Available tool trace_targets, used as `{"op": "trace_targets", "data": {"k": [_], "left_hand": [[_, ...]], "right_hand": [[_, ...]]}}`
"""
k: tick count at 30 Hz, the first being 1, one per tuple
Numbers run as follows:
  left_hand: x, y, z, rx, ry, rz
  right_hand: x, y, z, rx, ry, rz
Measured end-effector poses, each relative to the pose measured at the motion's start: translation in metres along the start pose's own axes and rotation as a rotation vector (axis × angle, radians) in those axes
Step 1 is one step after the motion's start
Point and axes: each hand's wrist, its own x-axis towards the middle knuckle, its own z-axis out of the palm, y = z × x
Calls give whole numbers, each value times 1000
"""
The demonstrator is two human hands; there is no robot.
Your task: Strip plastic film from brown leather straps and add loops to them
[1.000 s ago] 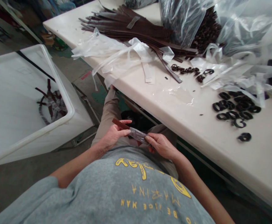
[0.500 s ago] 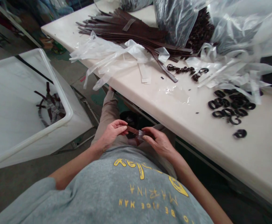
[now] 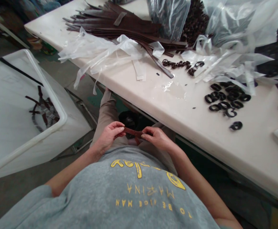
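Observation:
Above my lap, a narrow dark brown strap [image 3: 131, 131] is stretched between my two hands. My left hand [image 3: 109, 135] pinches one end with thumb and fingertips. The fingers of my right hand [image 3: 156, 136] close on the strap near its other end, where a short piece hangs down. Whether any clear wrapping is still on the strap I cannot make out. Both hands are in front of the table's near edge, apart from the tabletop.
On the white table [image 3: 174, 111] lie a pile of brown straps [image 3: 120, 25], scraps of clear plastic [image 3: 100, 51], small black rings [image 3: 225, 105] and a plastic bag [image 3: 169, 19] of dark pieces. To the left stands a white bin [image 3: 45, 136] holding strap pieces [image 3: 45, 109].
A clear piece of wrapping that showed on the strap by my right fingers is no longer visible there. The hands stay close to the same spot; the view has shifted slightly to the right.

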Motion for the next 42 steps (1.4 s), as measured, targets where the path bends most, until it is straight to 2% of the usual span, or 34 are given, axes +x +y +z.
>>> {"op": "trace_targets", "data": {"k": [3,8,13,18,21,25,28,32,36,39,41,42], "left_hand": [[1,0,3,8,-7,-4],[2,-7,18,19,-65,18],[15,-22,30,12,-99,77],[23,-31,27,65,-106,118],[21,-31,22,108,-152,102],[16,-21,16,314,-300,98],[12,-9,16,584,-340,188],[12,3,25,872,-382,336],[17,14,37,1098,-492,393],[26,35,51,1193,-592,355],[35,58,65,1166,-604,362],[41,72,73,1139,-581,410]], "right_hand": [[0,-1,2,-6,11,-27],[5,-10,25,-29,206,-153],[15,0,43,-189,387,-316],[16,13,47,-381,528,-543],[12,17,48,-461,538,-586],[7,20,47,-496,445,-525],[4,20,45,-515,377,-431],[-2,19,42,-474,355,-352],[-10,19,39,-333,382,-285],[-15,24,35,-214,409,-214],[-16,33,33,-164,421,-148],[-16,39,33,-155,421,-108]]}}
